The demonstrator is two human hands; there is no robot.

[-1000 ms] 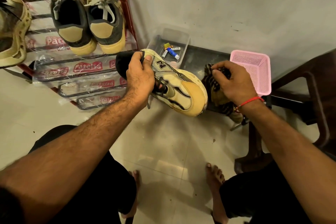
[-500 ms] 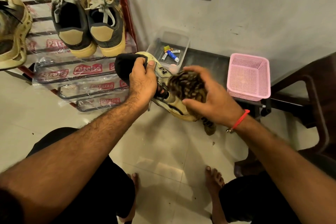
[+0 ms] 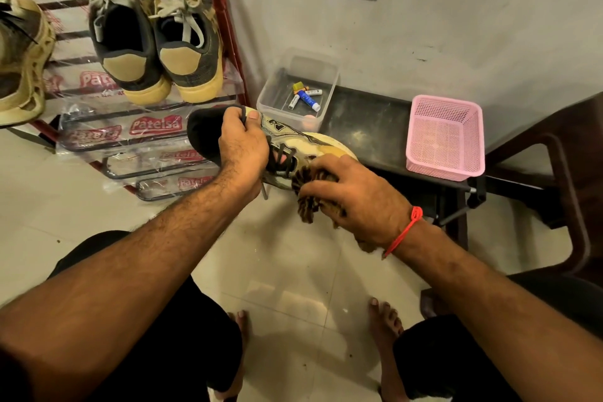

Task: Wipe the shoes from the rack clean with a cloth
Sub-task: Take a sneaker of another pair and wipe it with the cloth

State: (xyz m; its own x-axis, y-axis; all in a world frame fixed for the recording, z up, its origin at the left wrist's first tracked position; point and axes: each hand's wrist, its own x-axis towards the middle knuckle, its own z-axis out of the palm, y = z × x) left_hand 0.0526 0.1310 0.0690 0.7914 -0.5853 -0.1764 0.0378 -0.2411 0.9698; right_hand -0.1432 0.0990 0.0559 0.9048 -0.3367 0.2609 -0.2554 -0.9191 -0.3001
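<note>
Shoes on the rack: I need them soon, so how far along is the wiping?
Nothing looks finished yet. In hand: the left hand grips a cream sneaker while the right hand presses a striped cloth onto it. Left: the dark pair and a tan shoe sit on the rack; whether they were wiped is unclear.

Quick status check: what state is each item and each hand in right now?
Cream sneaker: held off the floor.
Striped cloth: bunched, pressed on the sneaker.
Left hand: grips the sneaker's collar.
Right hand: grips the cloth.
Dark sneaker pair: on the rack.
Pink basket: upright, empty.
</note>
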